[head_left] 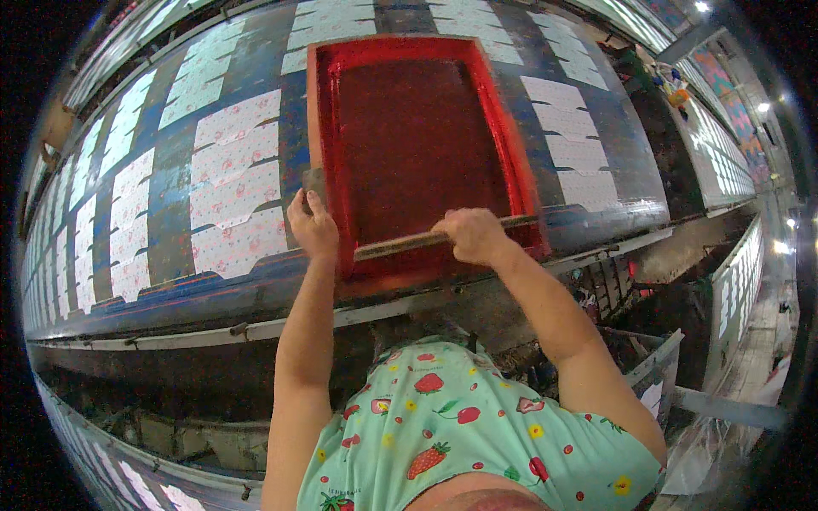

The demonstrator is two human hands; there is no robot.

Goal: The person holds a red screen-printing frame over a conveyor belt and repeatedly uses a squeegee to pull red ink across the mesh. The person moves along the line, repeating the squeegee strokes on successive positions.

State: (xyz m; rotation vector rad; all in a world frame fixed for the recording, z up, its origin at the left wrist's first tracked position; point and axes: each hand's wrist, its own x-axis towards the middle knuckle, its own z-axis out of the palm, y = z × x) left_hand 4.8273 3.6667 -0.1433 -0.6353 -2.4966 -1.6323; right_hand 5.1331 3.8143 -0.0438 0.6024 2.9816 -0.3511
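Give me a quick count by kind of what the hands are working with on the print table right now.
Red printing screen frame: 1
Wooden squeegee, held by the right hand: 1
Hands on the frame, counting the left hand at its left edge: 2
Long print table: 1
Total: 5

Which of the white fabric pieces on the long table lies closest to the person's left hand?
The white dotted piece at the table's near edge, just left of the left hand that grips the red screen frame. The other pieces lie farther up or across the table.

Bright overhead lamps upper right, strong fisheye bending, dark rim
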